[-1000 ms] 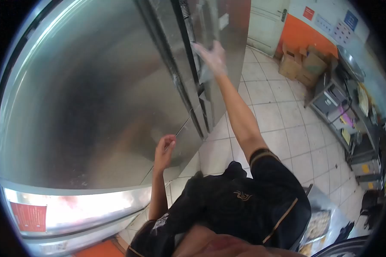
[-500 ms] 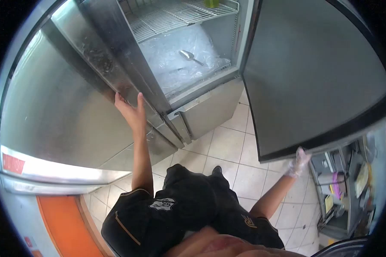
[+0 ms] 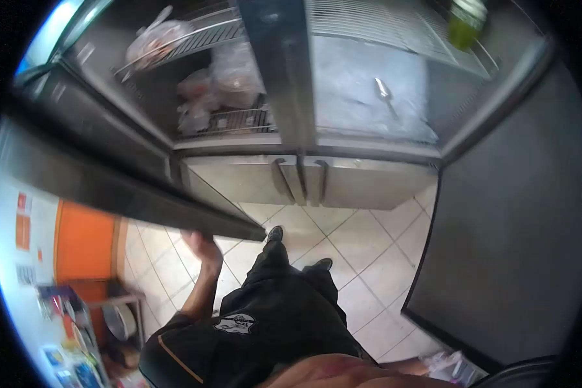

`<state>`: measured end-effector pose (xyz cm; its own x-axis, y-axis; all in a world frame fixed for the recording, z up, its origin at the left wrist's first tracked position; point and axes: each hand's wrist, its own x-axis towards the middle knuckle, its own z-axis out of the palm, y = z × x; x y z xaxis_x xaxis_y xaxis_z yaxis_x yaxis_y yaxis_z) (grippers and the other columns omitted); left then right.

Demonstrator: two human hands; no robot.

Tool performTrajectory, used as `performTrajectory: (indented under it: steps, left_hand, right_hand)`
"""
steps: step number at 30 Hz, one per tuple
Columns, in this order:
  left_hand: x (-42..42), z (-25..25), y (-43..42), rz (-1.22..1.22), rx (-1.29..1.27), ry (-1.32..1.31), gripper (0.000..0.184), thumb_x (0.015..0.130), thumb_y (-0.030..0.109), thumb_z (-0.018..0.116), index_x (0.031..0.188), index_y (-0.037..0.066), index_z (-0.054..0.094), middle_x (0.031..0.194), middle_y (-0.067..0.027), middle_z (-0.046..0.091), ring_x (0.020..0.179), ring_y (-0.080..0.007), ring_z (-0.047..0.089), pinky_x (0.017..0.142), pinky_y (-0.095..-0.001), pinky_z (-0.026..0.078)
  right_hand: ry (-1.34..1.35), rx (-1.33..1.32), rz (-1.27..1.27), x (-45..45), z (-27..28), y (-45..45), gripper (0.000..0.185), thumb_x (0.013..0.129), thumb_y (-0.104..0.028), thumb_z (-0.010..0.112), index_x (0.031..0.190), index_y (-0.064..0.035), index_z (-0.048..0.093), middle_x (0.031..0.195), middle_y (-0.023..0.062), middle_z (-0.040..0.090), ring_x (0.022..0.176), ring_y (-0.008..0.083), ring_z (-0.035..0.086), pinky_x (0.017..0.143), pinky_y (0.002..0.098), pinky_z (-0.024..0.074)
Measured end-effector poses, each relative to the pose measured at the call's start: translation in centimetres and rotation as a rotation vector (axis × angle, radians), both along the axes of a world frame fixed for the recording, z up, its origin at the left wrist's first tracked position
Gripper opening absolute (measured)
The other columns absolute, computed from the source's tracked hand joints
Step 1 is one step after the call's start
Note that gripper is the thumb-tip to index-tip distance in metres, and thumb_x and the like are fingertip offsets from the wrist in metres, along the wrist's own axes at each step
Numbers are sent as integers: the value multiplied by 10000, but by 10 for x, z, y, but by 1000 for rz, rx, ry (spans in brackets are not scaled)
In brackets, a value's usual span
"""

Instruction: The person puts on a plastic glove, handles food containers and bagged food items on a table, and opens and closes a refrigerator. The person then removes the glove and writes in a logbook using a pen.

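My left hand [image 3: 204, 249] grips the edge of the left refrigerator door [image 3: 136, 194], which stands swung outward; its fingers are partly hidden behind the door. In a clear plastic glove, my right hand [image 3: 441, 363] is low at the right, close to the lower edge of the right refrigerator door [image 3: 498, 226], which is wide open. That hand is blurred, and its fingers do not show clearly. A metal scoop [image 3: 385, 94] lies on the bagged ice [image 3: 349, 97] in the right compartment.
Plastic bags of food [image 3: 236, 74] fill part of the left compartment, with another bag [image 3: 158, 42] on the wire shelf above. A green-filled container [image 3: 465, 26] stands on the upper right shelf. Below are two closed lower doors [image 3: 368, 181]. A cluttered rack [image 3: 90, 330] stands at lower left.
The left door has swung open with my left hand on it, exposing the left compartment. The view has turned left, and my right hand now appears lower, by the frame's bottom edge.
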<state>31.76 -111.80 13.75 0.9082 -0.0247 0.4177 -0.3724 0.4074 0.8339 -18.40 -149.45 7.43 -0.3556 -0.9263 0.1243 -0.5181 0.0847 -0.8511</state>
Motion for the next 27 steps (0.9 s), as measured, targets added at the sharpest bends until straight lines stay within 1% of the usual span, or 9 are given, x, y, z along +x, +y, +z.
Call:
performTrajectory:
  steps: [5,6,9,11,16,19,22,24,27]
  left_hand:
    - [-61,18,96,360,-190,123,634,956,532,296,1255,34,551,1139,-90,622,1086,-229,571,952,-416,451]
    - [-61,12,114,442,-189,113,605,964,532,339,1219,29,558,1129,-98,622,1060,-224,579,926,-407,459]
    - [-66,-21,184,935,587,-200,549,977,526,452,1154,16,556,1133,-121,614,998,-206,593,868,-379,473]
    - [-71,-26,197,1064,929,-321,567,962,533,510,1154,2,567,1120,-137,628,963,-222,618,841,-377,487]
    - [-54,-16,159,1092,680,-505,509,931,458,584,1061,-33,620,979,-171,684,834,-274,657,744,-378,508]
    - [-51,-47,162,1171,932,-645,431,929,382,587,1077,-22,616,1012,-174,674,872,-281,648,770,-383,500]
    - [-50,-62,144,861,775,-591,446,926,367,584,1167,-8,577,1137,-147,632,989,-258,621,845,-383,489]
    - [-40,-61,101,447,206,-179,538,928,400,569,1268,-11,500,1257,-131,559,1124,-225,560,920,-371,459]
    - [-22,-16,32,235,238,-4,549,964,379,508,1325,-26,424,1287,-142,512,1169,-218,502,959,-350,414]
  right_hand:
    - [80,15,99,45,12,10,592,905,-281,679,1348,42,459,1370,192,446,1242,289,463,1055,395,400]
    - [91,15,123,55,15,16,592,906,-286,678,1350,40,459,1380,194,440,1250,291,456,1059,397,395]
    - [112,11,193,79,25,28,594,909,-299,672,1355,31,461,1407,198,420,1276,299,437,1074,404,380]
    - [127,15,241,92,31,37,595,911,-308,669,1359,26,462,1425,201,407,1294,305,424,1084,409,370]
    - [121,19,376,118,50,57,599,916,-330,661,1367,12,465,1471,208,374,1337,318,392,1109,420,345]
    - [112,31,507,145,67,75,601,918,-343,656,1372,3,467,1498,213,354,1363,326,372,1123,427,330]
    - [125,78,706,204,95,99,603,921,-356,651,1377,-5,469,1525,217,334,1389,334,353,1138,434,315]
    - [49,115,833,268,122,117,605,923,-365,647,1381,-11,470,1543,220,321,1406,339,340,1148,439,305]
    - [-485,65,1086,347,87,89,841,891,-250,743,1507,46,253,1539,259,295,1443,339,292,1156,426,320]
